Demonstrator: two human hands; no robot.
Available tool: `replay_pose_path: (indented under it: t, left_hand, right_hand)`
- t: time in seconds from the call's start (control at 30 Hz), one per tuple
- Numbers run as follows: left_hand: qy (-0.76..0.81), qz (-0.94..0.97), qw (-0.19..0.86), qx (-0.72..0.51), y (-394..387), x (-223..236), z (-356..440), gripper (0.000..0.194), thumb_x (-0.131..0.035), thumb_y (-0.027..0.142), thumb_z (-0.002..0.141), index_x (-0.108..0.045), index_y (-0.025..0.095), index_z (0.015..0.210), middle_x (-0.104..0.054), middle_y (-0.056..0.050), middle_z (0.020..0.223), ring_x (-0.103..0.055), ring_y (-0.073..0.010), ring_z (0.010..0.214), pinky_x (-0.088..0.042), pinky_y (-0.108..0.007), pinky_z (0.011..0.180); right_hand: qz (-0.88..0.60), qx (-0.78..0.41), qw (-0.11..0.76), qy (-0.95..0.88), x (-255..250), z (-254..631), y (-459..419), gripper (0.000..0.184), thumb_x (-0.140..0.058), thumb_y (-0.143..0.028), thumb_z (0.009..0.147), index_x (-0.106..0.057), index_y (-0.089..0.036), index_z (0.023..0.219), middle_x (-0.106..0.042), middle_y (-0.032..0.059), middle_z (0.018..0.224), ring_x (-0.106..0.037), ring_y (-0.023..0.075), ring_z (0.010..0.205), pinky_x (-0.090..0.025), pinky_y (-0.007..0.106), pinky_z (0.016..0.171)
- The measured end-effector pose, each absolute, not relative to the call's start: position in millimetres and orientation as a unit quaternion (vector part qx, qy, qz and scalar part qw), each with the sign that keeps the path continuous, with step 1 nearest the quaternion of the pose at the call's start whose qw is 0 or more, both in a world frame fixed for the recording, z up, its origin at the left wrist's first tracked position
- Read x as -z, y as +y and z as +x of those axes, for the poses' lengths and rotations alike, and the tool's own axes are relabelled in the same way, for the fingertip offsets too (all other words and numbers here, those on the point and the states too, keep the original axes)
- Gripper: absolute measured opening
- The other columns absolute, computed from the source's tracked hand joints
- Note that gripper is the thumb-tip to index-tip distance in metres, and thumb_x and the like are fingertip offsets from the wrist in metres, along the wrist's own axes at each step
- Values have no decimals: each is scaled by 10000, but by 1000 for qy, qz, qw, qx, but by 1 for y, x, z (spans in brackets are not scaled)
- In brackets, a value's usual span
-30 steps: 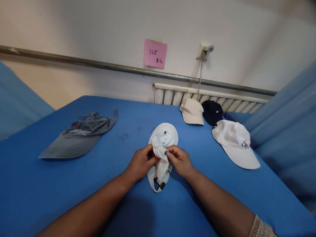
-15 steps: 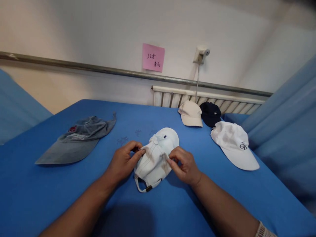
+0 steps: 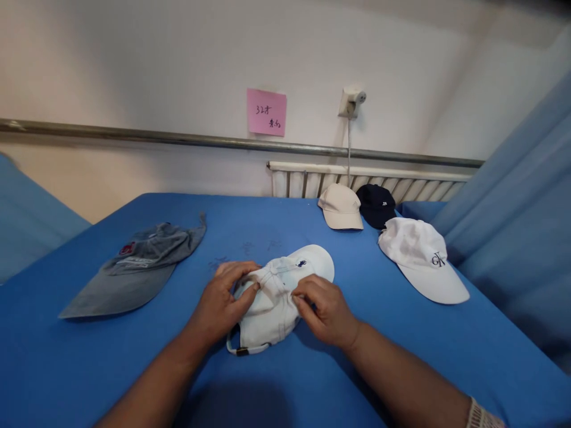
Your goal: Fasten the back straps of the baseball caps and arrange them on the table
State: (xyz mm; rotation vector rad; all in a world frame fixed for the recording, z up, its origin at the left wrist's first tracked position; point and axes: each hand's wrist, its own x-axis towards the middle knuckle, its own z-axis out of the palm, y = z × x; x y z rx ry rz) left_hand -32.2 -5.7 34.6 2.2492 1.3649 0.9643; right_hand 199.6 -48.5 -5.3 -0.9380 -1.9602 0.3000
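One camera is sitting on the person's head, looking down at the left hand and right hand nearby, facing the wall.

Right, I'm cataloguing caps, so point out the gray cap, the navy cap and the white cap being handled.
White cap being handled (image 3: pixel 275 300), head view: on its crown.
Gray cap (image 3: pixel 136 284), head view: on its brim.
Navy cap (image 3: pixel 373 203), head view: on its crown.

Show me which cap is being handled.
The white cap with the dark-blue emblem: left hand and right hand hold it; the other four caps lie untouched.
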Motion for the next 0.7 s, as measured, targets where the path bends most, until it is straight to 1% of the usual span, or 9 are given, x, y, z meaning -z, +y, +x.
replay_pose_path:
  t: [0.1,0.2,0.3,0.37,0.43,0.5,0.57,0.63,0.7]
  left_hand:
    - [460,795,223,-327,-10,-34,-28,275,-583,362,845,-679,216,1058,-694,-58,1112,-613,-244,1071,-466,-349,953]
    - [461,769,299,-325,-14,-30,-25,271,-565,385,872,-679,218,1053,-707,-53,1115,-648,-234,1028,-493,-330,916]
    - [462,726,373,-348,-16,-25,-24,256,-580,402,871,-674,216,1020,-710,-56,1126,-662,-237,1011,-514,-328,883]
    - [459,690,414,-377,-16,-22,-24,244,-604,407,857,-665,209,987,-702,-68,1151,-663,-241,1010,-525,-329,864]
    - [451,657,452,-400,-18,-20,-21,233,-628,404,842,-656,203,954,-695,-79,1168,-662,-242,1013,-532,-328,851]
    - [437,639,485,-408,-20,-18,-16,225,-650,399,825,-652,198,927,-701,-86,1155,-659,-242,1020,-530,-330,861]
    - [422,630,508,-409,-24,-18,-9,222,-666,397,808,-649,196,902,-713,-87,1121,-660,-241,1014,-526,-340,880]
    - [415,624,524,-405,-27,-19,-3,214,-672,395,799,-642,195,871,-721,-87,1099,-663,-239,999,-525,-352,890]
    - [414,620,532,-401,-30,-21,3,207,-666,394,801,-629,196,847,-720,-87,1100,-666,-234,988,-529,-360,889]
  right_hand:
    - [-389,-151,463,-782,13,201,-38,211,-563,-196,887,-608,-211,1093,-661,80,993,-612,203,917,-504,348,805]
    - [-370,-163,445,-800,19,204,-32,250,-489,-152,916,-611,-231,1119,-670,69,1019,-615,194,957,-502,345,843]
    - [-377,-149,424,-810,20,206,-31,318,-433,-105,912,-599,-234,1151,-677,68,1061,-611,201,987,-480,365,866]
    - [-396,-139,418,-806,18,205,-32,339,-459,-111,891,-581,-232,1183,-674,70,1103,-600,216,1019,-455,387,894]
    - [-412,-132,406,-805,14,202,-33,367,-529,-131,842,-566,-226,1195,-662,72,1144,-582,233,1047,-427,403,914]
    - [-423,-127,392,-807,12,197,-36,347,-581,-146,787,-577,-210,1128,-663,70,1100,-575,238,1005,-417,394,883]
    - [-441,-116,388,-801,12,190,-38,196,-579,-155,771,-586,-196,962,-661,57,944,-571,223,887,-413,366,803]
    - [-463,-97,392,-789,15,185,-39,45,-551,-160,779,-541,-199,798,-611,33,780,-540,202,767,-393,341,726]
    - [-472,-81,402,-780,19,180,-39,89,-516,-148,785,-493,-209,725,-562,18,706,-510,191,707,-374,329,688]
